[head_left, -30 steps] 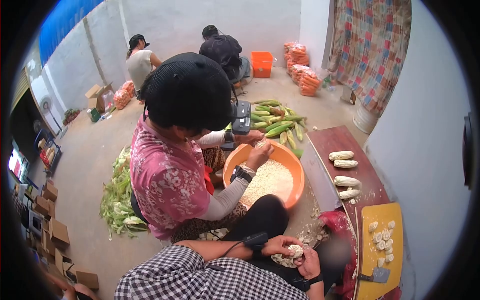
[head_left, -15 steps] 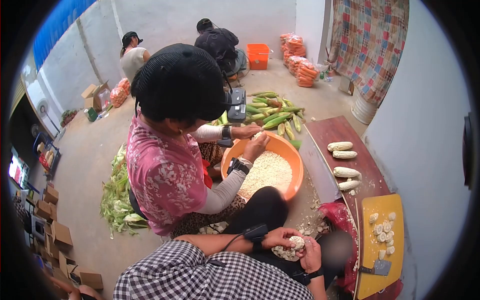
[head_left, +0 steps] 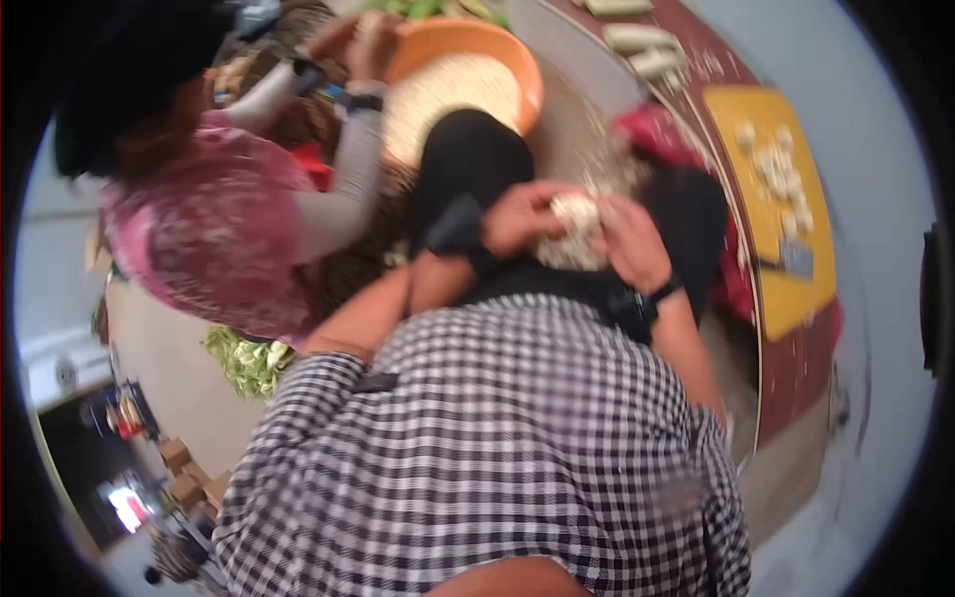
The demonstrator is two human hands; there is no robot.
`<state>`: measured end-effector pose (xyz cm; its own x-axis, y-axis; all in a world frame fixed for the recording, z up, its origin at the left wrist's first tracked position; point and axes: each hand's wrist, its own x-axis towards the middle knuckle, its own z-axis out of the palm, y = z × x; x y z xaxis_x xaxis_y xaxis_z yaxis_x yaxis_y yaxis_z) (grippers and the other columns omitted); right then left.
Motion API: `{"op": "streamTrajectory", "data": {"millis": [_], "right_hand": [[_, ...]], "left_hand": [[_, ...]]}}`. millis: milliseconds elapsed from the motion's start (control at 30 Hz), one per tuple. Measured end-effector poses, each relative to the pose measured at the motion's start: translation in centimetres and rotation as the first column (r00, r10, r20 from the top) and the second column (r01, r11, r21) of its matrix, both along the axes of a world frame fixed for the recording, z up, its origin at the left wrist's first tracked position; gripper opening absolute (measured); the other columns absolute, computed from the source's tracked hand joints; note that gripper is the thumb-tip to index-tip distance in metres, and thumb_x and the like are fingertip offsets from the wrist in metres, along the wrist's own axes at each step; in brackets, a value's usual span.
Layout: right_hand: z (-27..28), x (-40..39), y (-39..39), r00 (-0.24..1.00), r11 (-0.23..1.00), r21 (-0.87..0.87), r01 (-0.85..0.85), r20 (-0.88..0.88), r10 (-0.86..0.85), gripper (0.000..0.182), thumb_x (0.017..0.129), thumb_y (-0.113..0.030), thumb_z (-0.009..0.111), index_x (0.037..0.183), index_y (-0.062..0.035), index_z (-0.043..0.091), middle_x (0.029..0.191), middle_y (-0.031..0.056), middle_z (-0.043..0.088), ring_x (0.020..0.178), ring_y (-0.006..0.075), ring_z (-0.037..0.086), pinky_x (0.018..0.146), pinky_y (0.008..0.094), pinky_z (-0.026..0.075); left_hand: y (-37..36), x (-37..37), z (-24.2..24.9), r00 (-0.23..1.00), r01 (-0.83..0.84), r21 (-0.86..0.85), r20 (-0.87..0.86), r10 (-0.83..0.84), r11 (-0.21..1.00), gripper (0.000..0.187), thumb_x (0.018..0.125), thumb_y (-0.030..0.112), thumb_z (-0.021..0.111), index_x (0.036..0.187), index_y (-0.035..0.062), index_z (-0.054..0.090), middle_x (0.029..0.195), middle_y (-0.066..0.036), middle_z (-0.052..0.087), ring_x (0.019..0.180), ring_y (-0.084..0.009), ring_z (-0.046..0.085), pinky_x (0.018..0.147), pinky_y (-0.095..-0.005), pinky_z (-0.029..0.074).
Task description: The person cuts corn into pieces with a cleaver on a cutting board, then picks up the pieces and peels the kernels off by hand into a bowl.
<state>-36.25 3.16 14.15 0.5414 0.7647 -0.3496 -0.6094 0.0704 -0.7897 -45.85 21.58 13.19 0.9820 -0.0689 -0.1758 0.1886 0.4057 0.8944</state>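
A short piece of corn cob [head_left: 575, 210] with pale kernels is pinched between my two hands above my lap. My left hand [head_left: 522, 216] has its fingers closed on the piece's left side. On the other side, my right hand [head_left: 635, 244] grips it with thumb and fingers. Directly beneath lies a heap of loose pale kernels [head_left: 569, 255] between my dark-clad legs; what holds it is hard to make out. The view is blurred by motion, so the fingertips are not sharp.
To my left a co-worker in a pink shirt [head_left: 219, 214] works over an orange basin [head_left: 534, 85] of kernels. At right, a yellow cutting board [head_left: 796, 298] carries cut corn pieces and a cleaver [head_left: 796, 259]. Whole cobs [head_left: 647, 50] lie on the red-brown board. Husks [head_left: 249, 363] are on the floor.
My view has tilted down and swung, so my checked shirt fills more of it and the surroundings have shifted. Both hands still hold the corn piece.
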Motion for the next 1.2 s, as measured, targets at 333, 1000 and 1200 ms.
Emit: {"op": "streamTrajectory", "data": {"millis": [333, 1000, 1200], "right_hand": [[-1.5, 0.6, -1.4, 0.999, 0.978, 0.205, -0.046, -0.008, 0.048, 0.018, 0.094, -0.009, 0.054, 0.108, 0.0016, 0.057, 0.087, 0.0038, 0.057, 0.072, 0.0095, 0.053, 0.062, 0.0216, 0.046], [-1.5, 0.3, -1.5, 0.994, 0.991, 0.087, -0.097, -0.047, 0.102, 0.023, 0.093, -0.022, 0.061, 0.1, -0.0011, 0.059, 0.081, 0.0013, 0.056, 0.068, 0.0067, 0.051, 0.057, 0.0197, 0.044], [-2.1, 0.8, -1.5, 0.992, 0.992, 0.096, -0.085, -0.085, 0.093, 0.014, 0.095, -0.014, 0.057, 0.099, -0.001, 0.059, 0.079, 0.0016, 0.056, 0.064, 0.0057, 0.05, 0.053, 0.0187, 0.042]], "left_hand": [[-0.3, 0.2, -1.1, 0.996, 0.085, -0.071, 0.027, -0.084, 0.994, 0.052, 0.082, 0.009, 0.066, 0.129, -0.0005, 0.047, 0.107, -0.009, 0.06, 0.084, -0.0131, 0.056, 0.075, -0.0247, 0.047], [-0.7, 0.0, -0.5, 0.993, 0.112, -0.07, 0.051, -0.108, 0.991, 0.06, 0.082, 0.018, 0.067, 0.133, -0.0028, 0.042, 0.108, -0.009, 0.058, 0.09, -0.0149, 0.055, 0.079, -0.0266, 0.045], [-0.4, 0.0, -0.8, 0.991, 0.125, -0.033, 0.044, -0.124, 0.992, 0.061, 0.082, 0.019, 0.068, 0.133, -0.0027, 0.042, 0.109, -0.009, 0.058, 0.09, -0.0151, 0.055, 0.079, -0.0264, 0.045]]}}
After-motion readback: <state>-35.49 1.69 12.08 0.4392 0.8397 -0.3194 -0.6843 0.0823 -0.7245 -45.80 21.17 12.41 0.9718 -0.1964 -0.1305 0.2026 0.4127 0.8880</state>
